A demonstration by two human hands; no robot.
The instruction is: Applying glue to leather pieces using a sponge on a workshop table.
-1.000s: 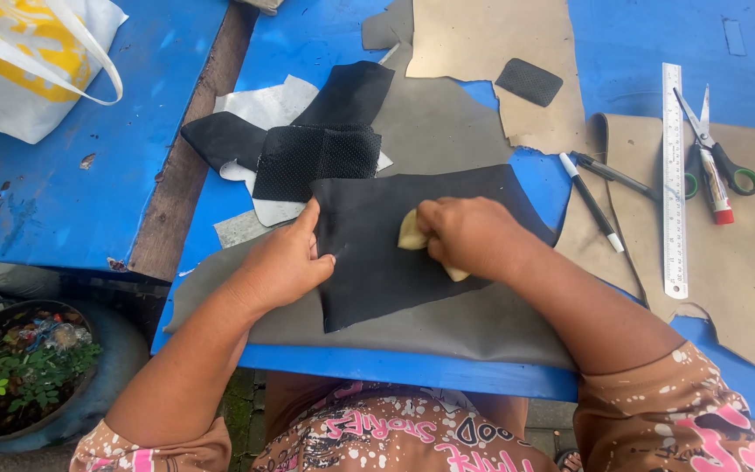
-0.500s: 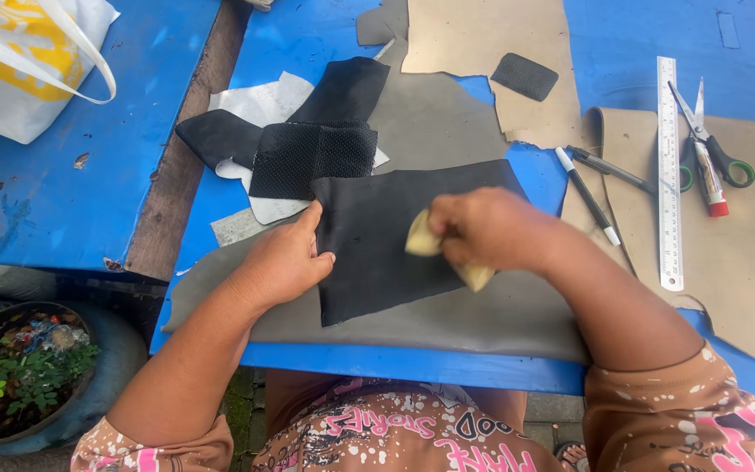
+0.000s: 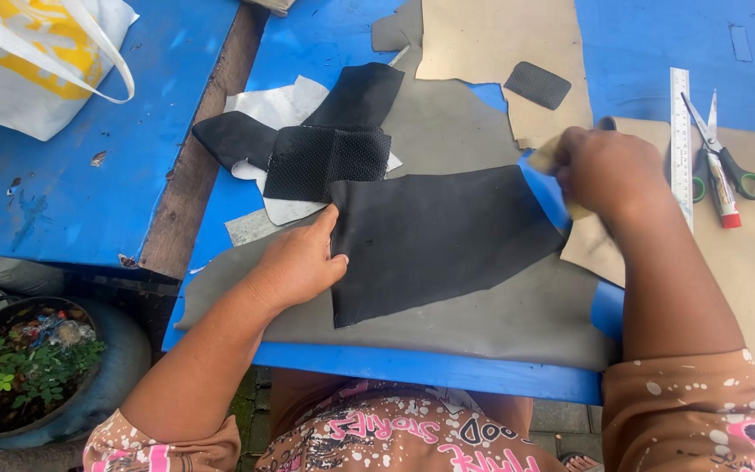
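Matte black leather piece, left hand flat, right hand clutching perhaps sponge

place: outdoor craft workshop
signs: blue counter w/ leather offcuts; ruler; scissors; potted plant

White bag with yellow print and white handles, upper left corner, resting on blue table.

Left hand flat; right hand seemingly clenched.
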